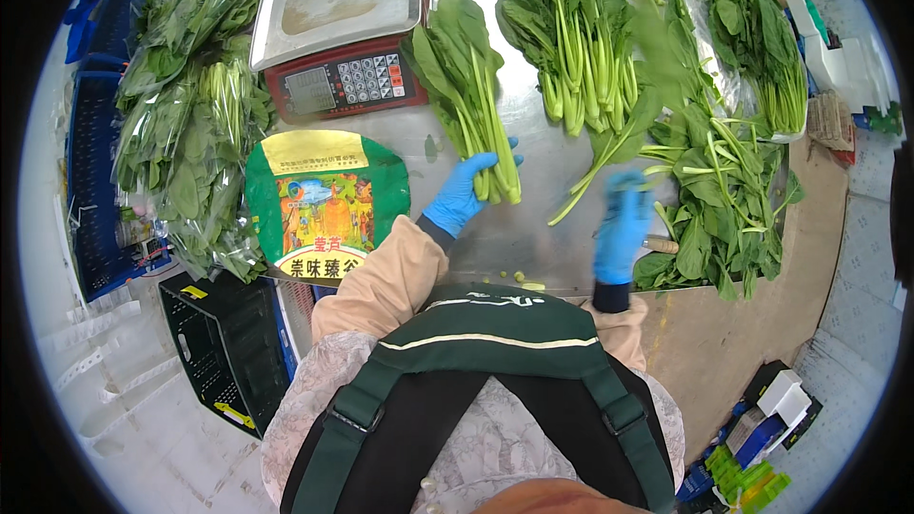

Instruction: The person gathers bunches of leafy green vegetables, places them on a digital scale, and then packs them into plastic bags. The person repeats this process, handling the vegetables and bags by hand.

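Observation:
My left hand (pixel 465 189), in a blue glove, grips a small bunch of leafy greens (pixel 482 114) by its pale stalks, leaves pointing away from me. My right hand (pixel 625 221), also blue-gloved, is blurred by motion over the steel table (pixel 528 243). Whether it holds anything is unclear. Just beyond its fingers lies a loose leaf with a long stalk (pixel 600 164). A wooden handle (pixel 660 245) shows beside the right hand, its other end hidden. Farther off, a larger bunch of greens (pixel 585 50) rests with stalk ends towards me.
A digital scale (pixel 343 82) with a steel pan stands at the back left. Bagged greens (pixel 200 135) are heaped left of it, near a green printed sheet (pixel 328 203). Loose leaves (pixel 714 207) cover the table's right end. A dark crate (pixel 221 350) sits lower left.

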